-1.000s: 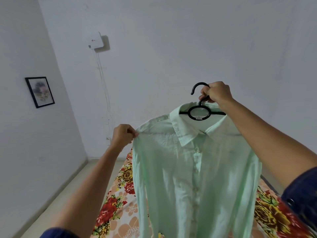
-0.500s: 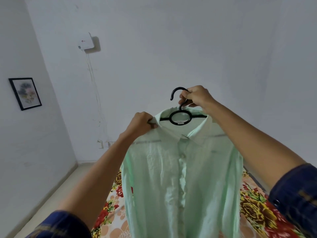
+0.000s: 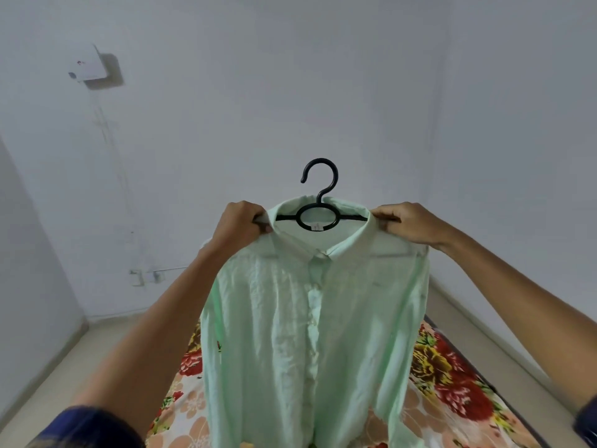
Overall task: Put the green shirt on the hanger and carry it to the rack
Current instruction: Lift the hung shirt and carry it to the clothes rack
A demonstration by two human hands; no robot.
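Now your left hand [image 3: 240, 223] and right hand [image 3: 405, 221] pinch the green shirt [image 3: 310, 318] at each shoulder, hanger [image 3: 318, 205] bar level between them, hook up.

White walls [image 3: 323, 76], a pale floor [image 3: 48, 376], floral bedsheet [image 3: 452, 392], a wall-mounted box [image 3: 87, 67].

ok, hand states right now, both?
Left hand: pinching the green shirt at its shoulder.
Right hand: gripping the shirt's other shoulder.

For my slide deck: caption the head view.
Both hands, left and right, grip the green shirt at its shoulders on a black hanger.
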